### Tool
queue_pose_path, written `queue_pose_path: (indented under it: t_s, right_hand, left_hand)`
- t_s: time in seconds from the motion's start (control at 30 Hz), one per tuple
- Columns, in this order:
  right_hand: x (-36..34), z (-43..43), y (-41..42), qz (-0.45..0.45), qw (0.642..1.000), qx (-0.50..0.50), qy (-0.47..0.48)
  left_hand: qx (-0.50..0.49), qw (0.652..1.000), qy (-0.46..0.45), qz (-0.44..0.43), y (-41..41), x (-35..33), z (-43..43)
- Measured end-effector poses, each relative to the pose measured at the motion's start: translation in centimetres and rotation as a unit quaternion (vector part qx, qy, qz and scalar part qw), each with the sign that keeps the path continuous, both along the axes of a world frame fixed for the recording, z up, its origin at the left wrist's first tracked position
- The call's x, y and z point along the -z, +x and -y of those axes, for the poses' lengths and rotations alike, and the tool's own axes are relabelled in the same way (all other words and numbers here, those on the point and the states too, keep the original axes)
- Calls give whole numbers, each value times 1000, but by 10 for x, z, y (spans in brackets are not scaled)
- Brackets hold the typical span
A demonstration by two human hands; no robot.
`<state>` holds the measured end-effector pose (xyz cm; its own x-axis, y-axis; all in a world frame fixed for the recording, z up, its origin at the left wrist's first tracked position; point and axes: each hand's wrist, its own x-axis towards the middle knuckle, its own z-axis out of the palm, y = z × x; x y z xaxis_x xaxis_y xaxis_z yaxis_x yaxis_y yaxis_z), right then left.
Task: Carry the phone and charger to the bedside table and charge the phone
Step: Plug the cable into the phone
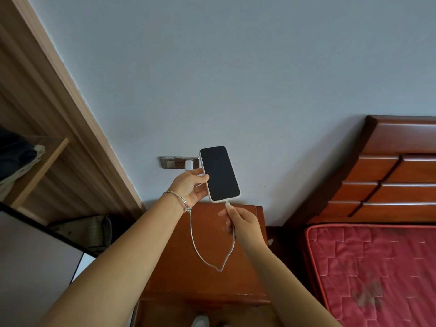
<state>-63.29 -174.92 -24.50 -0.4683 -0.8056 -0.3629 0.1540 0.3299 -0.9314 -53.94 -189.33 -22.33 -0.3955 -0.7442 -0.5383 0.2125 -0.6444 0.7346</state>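
A phone [220,173] with a dark screen and pale case is held upright above the bedside table [203,274]. My left hand [191,188] grips its left edge. My right hand [240,220] pinches the white cable [200,253] just below the plug, which sits at the phone's bottom port. The cable loops down over the table and rises behind my left wrist toward the white charger [188,164], which is plugged into the wall socket [172,163].
The reddish wooden bedside table stands against a pale blue wall. A bed with a red mattress [372,272] and wooden headboard [389,175] is at the right. A wooden shelf unit [47,147] with cloth items stands at the left.
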Motion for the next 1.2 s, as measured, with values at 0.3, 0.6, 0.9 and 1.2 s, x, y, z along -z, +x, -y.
queue_pose_path:
  t_s: [0.3,0.6,0.9,1.2]
  right_hand:
    - [5,5,1,5,1000,13,24]
    - [16,7,3,14,999,26,33]
    - [16,-5,-22,69,983,-144,90]
    - [8,14,-43,6,998,-44,37]
  left_hand:
    - [31,997,-52,43,1,1,-2]
    - [42,997,-48,47,4,10,-6]
    - [90,993,-61,52,12,28,-10]
    - [121,990,-65,29,20,31,-8]
